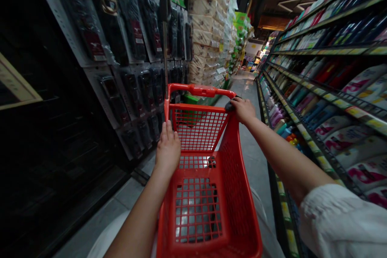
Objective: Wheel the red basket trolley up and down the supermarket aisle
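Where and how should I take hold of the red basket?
Probably by the handle across the far end of the red basket, coming from above: it arches over the mesh panel, with a gap beneath to wrap around.

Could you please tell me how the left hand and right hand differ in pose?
Place: the left hand lies along the cart's left side; the right hand is at its far right corner. Fingers: the left hand's point forward; the right hand's point mostly leftward. Both hands touch the cart.
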Demonstrator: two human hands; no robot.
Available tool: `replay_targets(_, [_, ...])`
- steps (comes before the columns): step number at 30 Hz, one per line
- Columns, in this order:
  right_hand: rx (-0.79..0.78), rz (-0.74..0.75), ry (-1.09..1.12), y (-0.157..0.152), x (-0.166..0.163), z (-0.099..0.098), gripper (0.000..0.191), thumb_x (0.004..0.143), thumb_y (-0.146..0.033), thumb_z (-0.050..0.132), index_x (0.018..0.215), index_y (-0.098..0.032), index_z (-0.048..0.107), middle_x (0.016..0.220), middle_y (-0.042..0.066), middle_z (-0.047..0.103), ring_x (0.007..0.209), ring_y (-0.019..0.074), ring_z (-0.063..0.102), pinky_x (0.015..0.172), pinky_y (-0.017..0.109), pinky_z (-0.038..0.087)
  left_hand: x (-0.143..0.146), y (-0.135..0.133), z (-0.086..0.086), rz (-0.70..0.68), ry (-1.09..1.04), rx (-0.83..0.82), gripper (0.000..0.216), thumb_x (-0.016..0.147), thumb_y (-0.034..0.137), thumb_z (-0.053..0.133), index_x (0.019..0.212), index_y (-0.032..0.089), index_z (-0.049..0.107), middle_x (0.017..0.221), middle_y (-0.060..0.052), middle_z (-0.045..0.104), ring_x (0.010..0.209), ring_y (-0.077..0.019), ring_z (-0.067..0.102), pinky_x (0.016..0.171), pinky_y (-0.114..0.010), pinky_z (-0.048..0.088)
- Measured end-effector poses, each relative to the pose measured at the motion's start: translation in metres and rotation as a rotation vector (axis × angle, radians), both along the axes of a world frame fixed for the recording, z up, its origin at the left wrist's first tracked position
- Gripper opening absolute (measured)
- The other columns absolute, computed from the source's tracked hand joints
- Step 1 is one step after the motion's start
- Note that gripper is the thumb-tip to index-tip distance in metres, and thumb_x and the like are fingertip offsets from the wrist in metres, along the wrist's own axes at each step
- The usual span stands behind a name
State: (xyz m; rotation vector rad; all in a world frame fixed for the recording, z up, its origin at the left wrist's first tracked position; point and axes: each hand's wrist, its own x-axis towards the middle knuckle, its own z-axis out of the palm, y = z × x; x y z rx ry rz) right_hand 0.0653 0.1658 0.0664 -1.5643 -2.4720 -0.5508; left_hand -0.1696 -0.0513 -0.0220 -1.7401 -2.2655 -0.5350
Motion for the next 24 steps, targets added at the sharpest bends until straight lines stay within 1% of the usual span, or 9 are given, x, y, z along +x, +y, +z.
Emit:
replay_targets(3, [-0.028, 0.032, 0.147, 0.011, 0.014, -0.01, 0.047, 0.098, -0.019, 0.041, 0.142, -0.018, 0.056, 0.15, 0.012, 0.052, 0.129, 0.0267, 0.053, 0.103, 0.038, 0.043, 0.002, -0.001, 0.006, 0.007, -0.007, -0.043, 0.052, 0.093, 0.007, 0.028, 0.135, 0.004, 0.059, 0.163, -0.023, 0.021, 0.153, -0.0389, 0.017, 0.097, -0.055, 0.055])
replay_targets(6, [-0.028, 0.072, 0.191, 0.004, 0.027, -0.022, 0.05, 0.095, -0.018, 0.044, 0.144, -0.015, 0.054, 0.15, 0.015, 0.052, 0.13, 0.0275, 0.053, 0.105, 0.038, 0.042, 0.003, -0.003, 0.009, 0.0, -0.034, -0.059, 0.053, 0.093, 0.006, 0.027, 0.134, 0.002, 0.059, 0.163, -0.025, 0.019, 0.153, -0.0398, 0.015, 0.099, -0.056, 0.054])
replay_targets(11, [-0.041, 0.126, 0.077, -0.053, 0.043, -0.043, 0.055, 0.093, -0.009, 0.043, 0.145, -0.022, 0.054, 0.155, 0.011, 0.047, 0.119, 0.0274, 0.058, 0.098, 0.039, 0.047, 0.003, -0.005, 0.011, -0.001, -0.008, -0.057, 0.052, 0.091, 0.004, 0.032, 0.135, 0.008, 0.059, 0.164, -0.021, 0.021, 0.154, -0.0367, 0.014, 0.098, -0.051, 0.055])
replay_targets(14, [-0.139, 0.256, 0.002, -0.087, 0.051, -0.049, 0.053, 0.092, -0.007, 0.043, 0.137, -0.026, 0.062, 0.155, 0.006, 0.048, 0.115, 0.0265, 0.06, 0.095, 0.04, 0.049, 0.002, -0.005, 0.011, 0.0, 0.006, -0.082, 0.055, 0.089, 0.0, 0.032, 0.136, 0.008, 0.059, 0.164, -0.022, 0.018, 0.153, -0.0368, 0.012, 0.097, -0.048, 0.056])
replay_targets(16, [-0.225, 0.356, 0.015, -0.095, 0.055, -0.049, 0.051, 0.089, -0.005, 0.045, 0.129, -0.025, 0.069, 0.149, 0.005, 0.055, 0.118, 0.0256, 0.06, 0.097, 0.04, 0.049, 0.002, -0.005, 0.011, -0.005, 0.027, -0.091, 0.056, 0.087, -0.001, 0.034, 0.137, 0.009, 0.058, 0.164, -0.022, 0.017, 0.153, -0.0372, 0.012, 0.095, -0.046, 0.057])
replay_targets(18, [-0.296, 0.412, 0.098, -0.089, 0.058, -0.044, 0.051, 0.084, -0.003, 0.048, 0.125, -0.024, 0.071, 0.139, 0.004, 0.064, 0.122, 0.0229, 0.06, 0.102, 0.037, 0.048, 0.001, -0.005, 0.01, -0.007, 0.041, -0.097, 0.057, 0.086, -0.001, 0.036, 0.137, 0.01, 0.058, 0.164, -0.021, 0.018, 0.153, -0.0368, 0.012, 0.095, -0.044, 0.058])
replay_targets(20, [-0.295, 0.374, 0.228, -0.069, 0.057, -0.034, 0.053, 0.082, -0.004, 0.048, 0.127, -0.023, 0.069, 0.132, 0.004, 0.068, 0.123, 0.0201, 0.061, 0.105, 0.034, 0.046, 0.001, -0.005, 0.009, -0.015, 0.035, -0.1, 0.057, 0.086, -0.002, 0.038, 0.138, 0.011, 0.057, 0.164, -0.022, 0.019, 0.152, -0.0365, 0.011, 0.096, -0.043, 0.057])
replay_targets(22, [-0.196, 0.265, 0.338, -0.043, 0.051, -0.021, 0.054, 0.082, -0.007, 0.047, 0.131, -0.022, 0.066, 0.132, 0.004, 0.068, 0.123, 0.0206, 0.061, 0.105, 0.035, 0.047, 0.001, -0.005, 0.009, -0.028, 0.017, -0.1, 0.059, 0.085, -0.004, 0.039, 0.139, 0.011, 0.056, 0.164, -0.021, 0.018, 0.152, -0.036, 0.009, 0.099, -0.044, 0.055])
replay_targets(24, [-0.058, 0.162, 0.368, -0.015, 0.042, -0.007, 0.052, 0.085, -0.011, 0.047, 0.133, -0.021, 0.064, 0.138, 0.007, 0.064, 0.125, 0.0243, 0.059, 0.103, 0.038, 0.047, 0.002, -0.005, 0.01, -0.038, -0.001, -0.106, 0.06, 0.084, -0.006, 0.039, 0.139, 0.011, 0.056, 0.164, -0.022, 0.016, 0.152, -0.0364, 0.007, 0.102, -0.045, 0.053])
